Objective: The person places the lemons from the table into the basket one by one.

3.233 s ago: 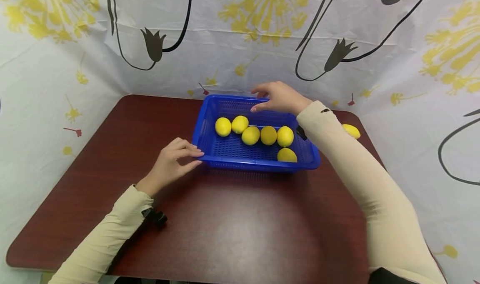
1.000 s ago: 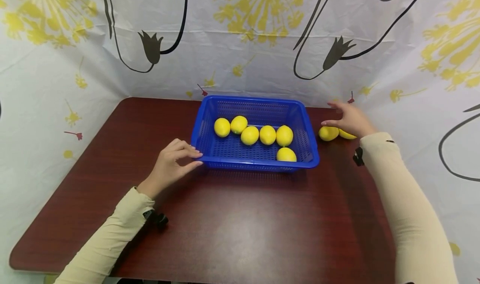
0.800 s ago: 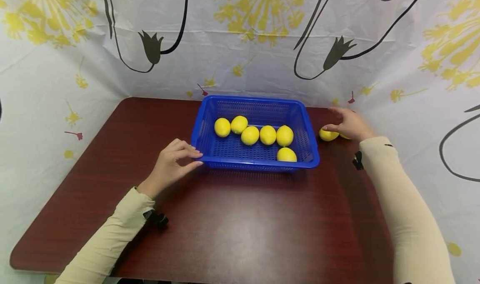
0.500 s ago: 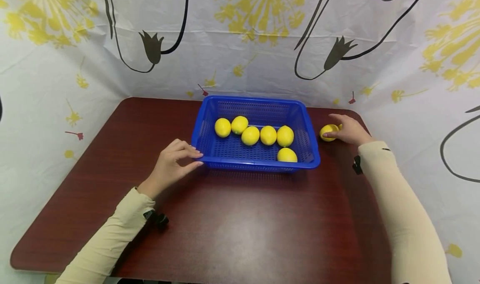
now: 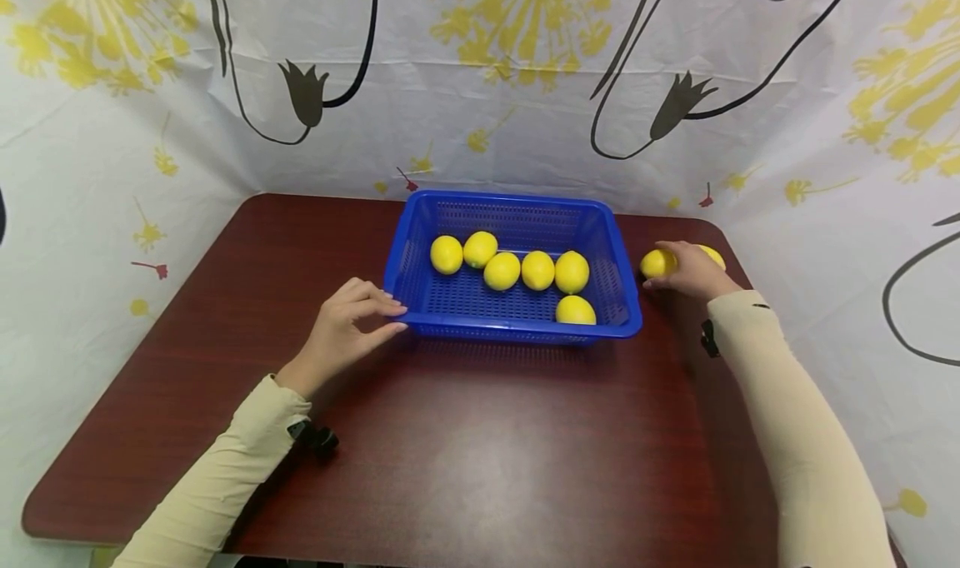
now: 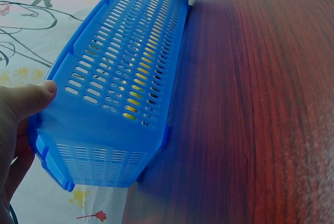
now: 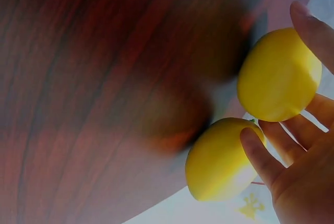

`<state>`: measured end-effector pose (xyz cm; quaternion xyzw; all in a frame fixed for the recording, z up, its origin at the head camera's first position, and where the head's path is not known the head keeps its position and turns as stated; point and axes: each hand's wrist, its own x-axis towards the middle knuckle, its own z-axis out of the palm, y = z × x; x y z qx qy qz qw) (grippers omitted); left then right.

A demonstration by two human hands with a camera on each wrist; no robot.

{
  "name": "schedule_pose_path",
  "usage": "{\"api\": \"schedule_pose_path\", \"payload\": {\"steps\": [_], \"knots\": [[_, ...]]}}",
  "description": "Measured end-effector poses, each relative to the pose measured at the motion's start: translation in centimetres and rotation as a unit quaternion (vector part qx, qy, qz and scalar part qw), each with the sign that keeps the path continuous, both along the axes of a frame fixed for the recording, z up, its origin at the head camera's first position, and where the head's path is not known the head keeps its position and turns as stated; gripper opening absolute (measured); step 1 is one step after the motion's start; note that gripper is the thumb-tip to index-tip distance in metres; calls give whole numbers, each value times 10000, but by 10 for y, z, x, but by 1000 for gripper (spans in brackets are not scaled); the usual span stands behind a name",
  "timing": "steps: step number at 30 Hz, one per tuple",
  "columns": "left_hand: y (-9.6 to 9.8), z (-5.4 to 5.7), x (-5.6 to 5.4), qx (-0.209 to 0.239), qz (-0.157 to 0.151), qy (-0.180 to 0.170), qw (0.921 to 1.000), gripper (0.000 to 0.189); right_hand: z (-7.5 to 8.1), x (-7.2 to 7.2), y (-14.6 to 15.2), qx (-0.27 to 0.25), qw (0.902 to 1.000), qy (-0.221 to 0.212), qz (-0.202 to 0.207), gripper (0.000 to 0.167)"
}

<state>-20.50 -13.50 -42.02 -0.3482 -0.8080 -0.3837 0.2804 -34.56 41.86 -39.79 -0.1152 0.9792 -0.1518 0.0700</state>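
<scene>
My left hand (image 5: 347, 322) pinches the front left corner of a blue perforated plastic basket (image 5: 517, 325), thumb on the outer wall in the left wrist view. Several lemons, among them a front right lemon (image 5: 575, 310), lie inside. Right of the basket, my right hand (image 5: 690, 270) has its thumb and fingers around a lemon (image 5: 657, 263) low over the table. A second lemon (image 5: 712, 256) is beside that hand, partly hidden behind it in the head view. One finger lies against this second lemon (image 7: 224, 161) in the right wrist view.
The dark red wooden table (image 5: 480, 451) has rounded corners. A white patterned cloth (image 5: 480, 93) hangs behind it and along both sides. The basket stands near the back edge.
My right hand has moved from above the basket to the right side, then lowered onto the nearer lemon, its fingers closing around it. The left hand has stayed at the basket corner.
</scene>
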Motion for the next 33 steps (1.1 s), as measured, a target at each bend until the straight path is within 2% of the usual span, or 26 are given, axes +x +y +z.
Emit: {"api": "schedule_pose_path", "payload": {"steps": [17, 33], "knots": [[1, 1, 0, 83, -15, 6, 10000, 27, -7, -1, -4, 186, 9997, 153, -23, 77], [2, 1, 1, 79, 32, -27, 10000, 26, -3, -2, -3, 408, 9986, 307, 146, 76]]}}
